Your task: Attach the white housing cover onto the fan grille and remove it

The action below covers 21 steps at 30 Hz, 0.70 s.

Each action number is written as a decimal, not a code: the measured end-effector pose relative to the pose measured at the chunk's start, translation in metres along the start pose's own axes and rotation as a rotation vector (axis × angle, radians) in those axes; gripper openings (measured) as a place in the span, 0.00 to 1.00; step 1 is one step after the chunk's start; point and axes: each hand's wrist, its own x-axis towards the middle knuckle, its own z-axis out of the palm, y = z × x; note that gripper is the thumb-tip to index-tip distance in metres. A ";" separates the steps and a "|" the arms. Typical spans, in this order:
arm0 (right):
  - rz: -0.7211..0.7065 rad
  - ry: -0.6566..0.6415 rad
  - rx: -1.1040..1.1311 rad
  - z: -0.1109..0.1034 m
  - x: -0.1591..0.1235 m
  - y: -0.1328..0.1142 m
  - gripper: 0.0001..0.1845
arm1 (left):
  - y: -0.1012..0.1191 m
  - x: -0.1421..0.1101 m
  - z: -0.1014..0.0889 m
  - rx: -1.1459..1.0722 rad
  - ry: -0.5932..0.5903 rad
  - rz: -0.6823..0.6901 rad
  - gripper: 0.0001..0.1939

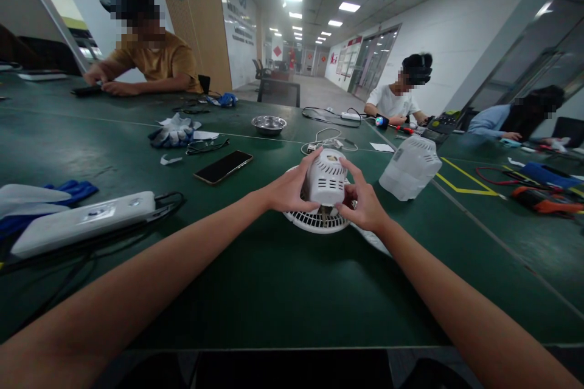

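A white slotted motor cover (326,175) of an electric fan is held between my two hands. My left hand (294,187) grips its left side, thumb along the lower edge. My right hand (365,202) holds the right side, fingers curled round it. Below the cover, a round white fan grille (319,223) lies flat on the table, partly hidden by my hands. A brownish part shows between cover and grille; whether the cover touches the grille I cannot tell. To the right stands a translucent white plastic housing (408,169).
Left lie a black phone (223,167), a white power strip (91,219) and work gloves (173,130). Farther back are a metal bowl (269,124) and a white cable (335,140). An orange-black tool (542,200) lies right. Several other people sit around the green table (292,298).
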 end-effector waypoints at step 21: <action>0.033 -0.100 -0.099 -0.007 0.005 -0.011 0.54 | -0.004 0.001 -0.006 0.035 0.019 0.014 0.58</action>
